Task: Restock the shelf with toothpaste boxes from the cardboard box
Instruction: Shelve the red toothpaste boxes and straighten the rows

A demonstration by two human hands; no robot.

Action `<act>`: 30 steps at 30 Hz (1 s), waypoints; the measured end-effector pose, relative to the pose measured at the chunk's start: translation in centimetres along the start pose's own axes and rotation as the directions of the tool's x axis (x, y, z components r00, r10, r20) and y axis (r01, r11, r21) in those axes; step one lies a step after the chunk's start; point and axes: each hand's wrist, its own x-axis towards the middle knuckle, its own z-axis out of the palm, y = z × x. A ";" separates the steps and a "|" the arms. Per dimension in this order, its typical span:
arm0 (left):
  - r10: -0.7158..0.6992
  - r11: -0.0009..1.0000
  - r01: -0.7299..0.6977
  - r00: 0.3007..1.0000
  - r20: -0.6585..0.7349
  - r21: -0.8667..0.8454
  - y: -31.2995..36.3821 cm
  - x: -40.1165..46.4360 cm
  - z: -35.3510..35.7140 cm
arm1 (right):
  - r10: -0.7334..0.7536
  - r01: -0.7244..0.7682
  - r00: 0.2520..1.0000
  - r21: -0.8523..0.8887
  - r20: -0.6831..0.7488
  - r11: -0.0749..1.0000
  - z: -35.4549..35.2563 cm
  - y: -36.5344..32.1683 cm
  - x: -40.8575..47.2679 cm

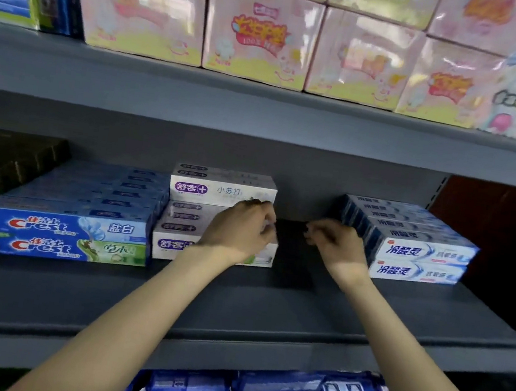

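Nearest, both forearms reach over the grey metal shelf (236, 295). Left hand (240, 231) curls its fingers against the right end of the white toothpaste stack (222, 190), likely squaring it; whether it truly grips is unclear. Right hand (335, 246), loosely curled and holding nothing, hovers right of that stack, just before the blue-white boxes (420, 254). Glossy rectangular Crest cartons (69, 230) lie left. No cardboard box is identifiable.

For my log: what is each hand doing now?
Left hand: fingers curled on the white toothpaste boxes; grip unclear.
Right hand: loosely curled, holding nothing.
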 end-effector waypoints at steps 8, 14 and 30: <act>-0.201 0.888 0.151 0.977 -0.070 -0.434 10.8 4.8 6.6 | -0.147 0.136 0.962 -0.064 -0.231 0.989 -10.6 6.4 1.3; -0.044 0.998 0.047 0.996 -0.078 0.035 19.5 9.0 11.9 | -0.135 0.074 0.972 -0.295 -0.193 0.953 -18.8 14.8 6.0; -0.123 0.945 0.057 0.974 0.191 0.322 20.1 12.6 14.1 | 0.358 -0.681 0.724 0.525 0.590 0.511 -19.9 23.0 13.6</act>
